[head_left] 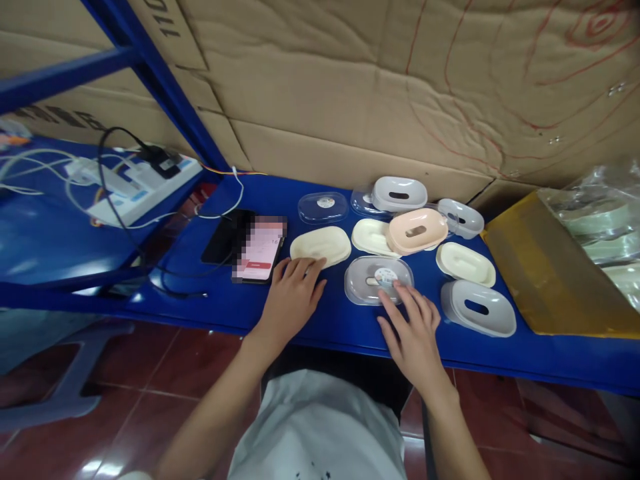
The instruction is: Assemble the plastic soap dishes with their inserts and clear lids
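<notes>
My left hand (296, 293) lies with fingers stretched over the front edge of a cream oval tray (320, 244). Its fingers are not wrapped round it. To the right, my right hand (413, 323) has its fingers spread, the tips at the front right of a grey soap dish (354, 280) under a clear lid with a round sticker (386, 277). Behind them, a peach soap dish with a slot (434, 230) rests partly over another cream tray (369, 235). A cream tray (465, 265) and a grey slotted dish (455, 308) sit right of my right hand.
A phone (265, 247) lies left of my left hand. Farther back are a clear lid (320, 211) and a white slotted dish (383, 195). A taped carton (540, 267) with wrapped pieces stands right. Cables and a power strip (130, 207) lie left, by a blue frame post (165, 87).
</notes>
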The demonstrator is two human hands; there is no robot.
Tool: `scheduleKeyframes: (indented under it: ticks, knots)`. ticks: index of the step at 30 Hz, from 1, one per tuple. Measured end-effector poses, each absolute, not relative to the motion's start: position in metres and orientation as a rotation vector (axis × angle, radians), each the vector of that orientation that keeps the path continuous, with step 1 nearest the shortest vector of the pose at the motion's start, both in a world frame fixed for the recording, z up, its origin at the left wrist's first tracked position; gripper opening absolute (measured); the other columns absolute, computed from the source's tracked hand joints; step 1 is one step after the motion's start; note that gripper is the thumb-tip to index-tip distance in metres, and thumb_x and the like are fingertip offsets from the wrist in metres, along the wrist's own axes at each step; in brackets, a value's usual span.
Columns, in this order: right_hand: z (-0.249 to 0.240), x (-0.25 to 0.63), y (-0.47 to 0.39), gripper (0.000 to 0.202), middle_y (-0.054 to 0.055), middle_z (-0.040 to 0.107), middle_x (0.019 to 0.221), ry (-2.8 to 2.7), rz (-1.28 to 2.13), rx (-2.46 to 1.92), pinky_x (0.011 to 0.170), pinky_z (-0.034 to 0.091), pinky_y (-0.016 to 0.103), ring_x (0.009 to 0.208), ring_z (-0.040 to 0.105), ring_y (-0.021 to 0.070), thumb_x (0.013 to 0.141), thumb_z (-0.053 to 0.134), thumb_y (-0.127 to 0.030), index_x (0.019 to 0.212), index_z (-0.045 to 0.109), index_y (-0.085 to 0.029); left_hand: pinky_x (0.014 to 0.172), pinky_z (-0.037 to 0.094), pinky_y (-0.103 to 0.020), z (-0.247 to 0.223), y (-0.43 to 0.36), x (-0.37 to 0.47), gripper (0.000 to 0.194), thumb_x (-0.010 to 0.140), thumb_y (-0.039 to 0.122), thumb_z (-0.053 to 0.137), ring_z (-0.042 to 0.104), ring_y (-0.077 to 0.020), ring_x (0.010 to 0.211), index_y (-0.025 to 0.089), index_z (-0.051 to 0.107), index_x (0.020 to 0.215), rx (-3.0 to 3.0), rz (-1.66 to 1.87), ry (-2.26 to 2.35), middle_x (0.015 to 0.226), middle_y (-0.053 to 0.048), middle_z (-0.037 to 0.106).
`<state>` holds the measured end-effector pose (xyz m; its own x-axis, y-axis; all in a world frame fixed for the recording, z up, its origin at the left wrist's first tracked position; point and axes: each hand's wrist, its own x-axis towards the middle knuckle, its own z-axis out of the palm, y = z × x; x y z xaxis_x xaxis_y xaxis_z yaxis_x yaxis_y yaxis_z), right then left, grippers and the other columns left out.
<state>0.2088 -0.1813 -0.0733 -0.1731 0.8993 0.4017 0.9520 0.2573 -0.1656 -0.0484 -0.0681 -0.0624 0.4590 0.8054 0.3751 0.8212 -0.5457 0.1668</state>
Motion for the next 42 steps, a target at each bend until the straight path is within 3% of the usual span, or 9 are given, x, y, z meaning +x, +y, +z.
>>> scheduleKeyframes:
  ticks: [8,12,16,20,25,30,33,38,42]
  knots:
    - [-0.073,0.204,-0.177,0.072,0.013,0.048,0.165,-2.073,-0.166,-1.691,0.114,0.043,0.06,0.144,0.049,0.0373,0.106,0.055,-0.015,0.17,0.034,-0.038,0.103,0.051,-0.054,-0.055,-0.127,-0.083,0.019,0.106,0.016,0.057,0.071,-0.0303,0.106,0.017,0.067,0.122,-2.744,-0.63,-1.296,0.113,-0.01,0.075]
    - [-0.067,0.189,-0.166,0.078,0.012,0.037,0.173,-2.106,0.032,-1.615,0.124,0.042,0.061,0.158,0.037,0.0356,0.105,0.046,-0.009,0.175,0.021,-0.035,0.107,0.049,-0.057,-0.059,-0.146,-0.091,0.018,0.106,0.017,0.057,0.07,-0.0305,0.109,0.018,0.067,0.12,-2.828,-0.693,-1.288,0.114,-0.01,0.074]
    - [-0.052,0.184,-0.151,0.075,0.009,0.021,0.181,-2.123,0.213,-1.504,0.13,0.04,0.055,0.168,0.021,0.0294,0.11,0.041,-0.016,0.176,0.009,-0.034,0.11,0.049,-0.057,-0.066,-0.151,-0.088,0.018,0.106,0.018,0.056,0.071,-0.0284,0.108,0.02,0.069,0.119,-2.877,-0.801,-1.22,0.115,-0.009,0.074]
    - [-0.044,0.224,-0.152,0.068,0.01,0.04,0.173,-2.0,0.005,-1.606,0.132,0.032,0.062,0.165,0.03,0.0298,0.111,0.046,-0.023,0.174,0.021,-0.034,0.116,0.047,-0.055,-0.066,-0.148,-0.076,0.025,0.107,0.015,0.054,0.07,-0.026,0.114,0.02,0.068,0.127,-2.996,-0.84,-1.053,0.12,-0.009,0.074]
    - [-0.059,0.298,-0.197,0.059,0.015,0.058,0.158,-1.775,-0.292,-1.874,0.125,0.037,0.063,0.151,0.051,0.0348,0.108,0.058,-0.035,0.165,0.043,-0.028,0.123,0.045,-0.052,-0.065,-0.139,-0.057,0.041,0.105,0.005,0.049,0.067,-0.0227,0.126,0.02,0.061,0.141,-3.159,-0.81,-0.844,0.129,-0.009,0.072]
    - [-0.082,0.325,-0.225,0.054,0.016,0.063,0.153,-1.704,-0.362,-1.966,0.123,0.036,0.063,0.146,0.056,0.0365,0.106,0.061,-0.043,0.156,0.053,-0.025,0.121,0.047,-0.059,-0.071,-0.123,-0.049,0.039,0.105,0.017,0.061,0.059,-0.032,0.14,0.022,0.059,0.144,-3.102,-0.894,-0.938,0.145,-0.015,0.064]
    - [-0.086,0.324,-0.222,0.045,0.014,0.063,0.152,-1.733,-0.316,-1.944,0.125,0.034,0.062,0.145,0.057,0.0342,0.106,0.06,-0.039,0.149,0.06,-0.027,0.121,0.046,-0.065,-0.071,-0.114,-0.049,0.042,0.104,0.028,0.067,0.055,-0.0368,0.143,0.022,0.058,0.145,-3.081,-0.855,-1.059,0.152,-0.018,0.057]
    - [-0.083,0.321,-0.221,0.039,0.014,0.06,0.153,-1.721,-0.203,-1.852,0.126,0.036,0.064,0.147,0.055,0.033,0.105,0.057,-0.029,0.144,0.063,-0.026,0.116,0.051,-0.061,-0.067,-0.112,-0.047,0.05,0.101,0.032,0.072,0.053,-0.0389,0.144,0.023,0.056,0.147,-3.084,-0.833,-1.184,0.158,-0.019,0.051]
    - [-0.09,0.319,-0.227,0.03,0.018,0.059,0.148,-1.505,-0.409,-1.753,0.12,0.042,0.068,0.145,0.054,0.0378,0.098,0.065,-0.023,0.128,0.067,-0.019,0.117,0.049,-0.063,-0.063,-0.113,-0.047,0.057,0.1,0.033,0.072,0.046,-0.041,0.15,0.025,0.052,0.153,-3.165,-0.807,-1.172,0.168,-0.019,0.041]
